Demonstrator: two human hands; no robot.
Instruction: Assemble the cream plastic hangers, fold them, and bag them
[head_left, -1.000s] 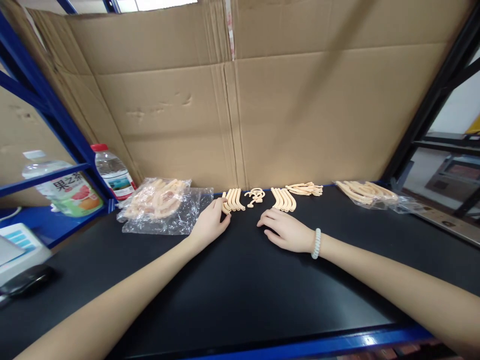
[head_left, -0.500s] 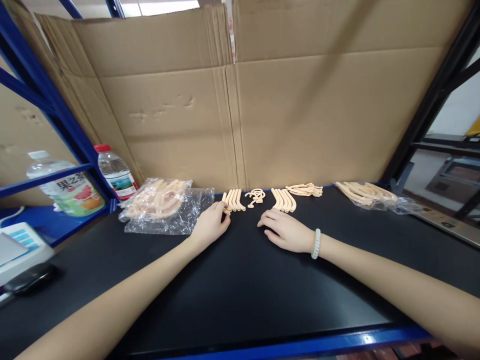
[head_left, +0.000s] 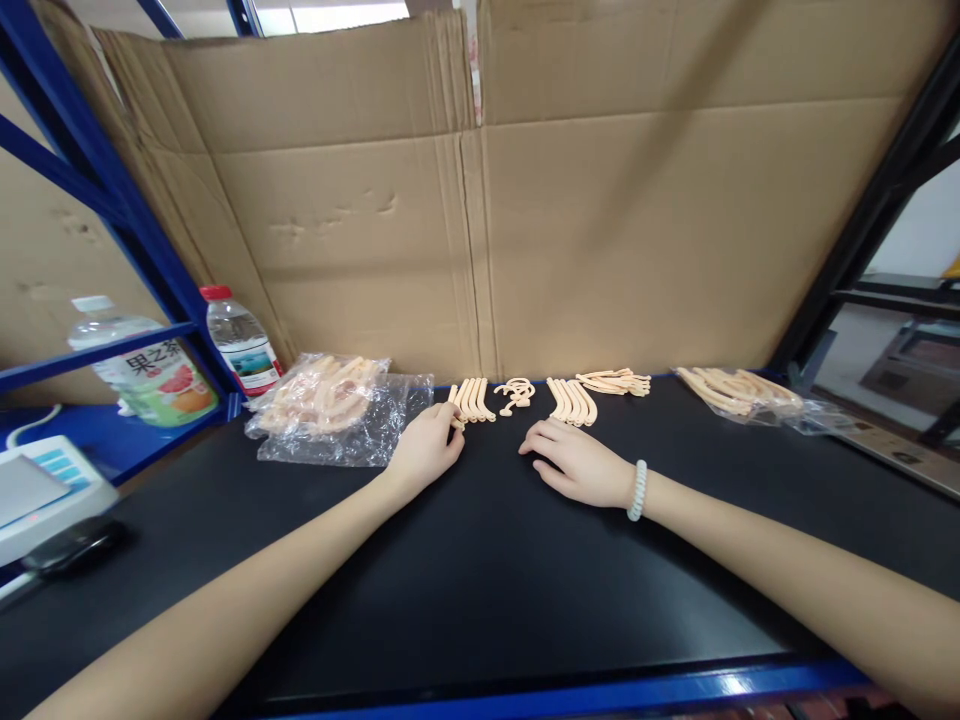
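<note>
My left hand point(head_left: 426, 447) rests on the black table point(head_left: 480, 570), its fingertips pinching the near end of the leftmost piece in a row of curved peach plastic pieces point(head_left: 471, 399). My right hand point(head_left: 579, 462), with a pale bead bracelet at the wrist, lies flat and open on the table just in front of a second row of curved peach pieces point(head_left: 571, 401). Between the two rows sits a small tangle of peach hooks point(head_left: 515, 394). A flatter pile of peach pieces point(head_left: 615, 380) lies behind the second row.
A clear bag of peach parts point(head_left: 328, 405) lies left of my left hand; another bag of parts point(head_left: 739, 392) lies far right. A water bottle point(head_left: 238, 343) and a drink bottle point(head_left: 146, 370) stand at the left shelf. A white device point(head_left: 41, 492) sits at far left. Cardboard point(head_left: 480, 220) walls the back.
Both hands stay almost still; the view has drifted slightly so everything sits a little further right in the frame.
</note>
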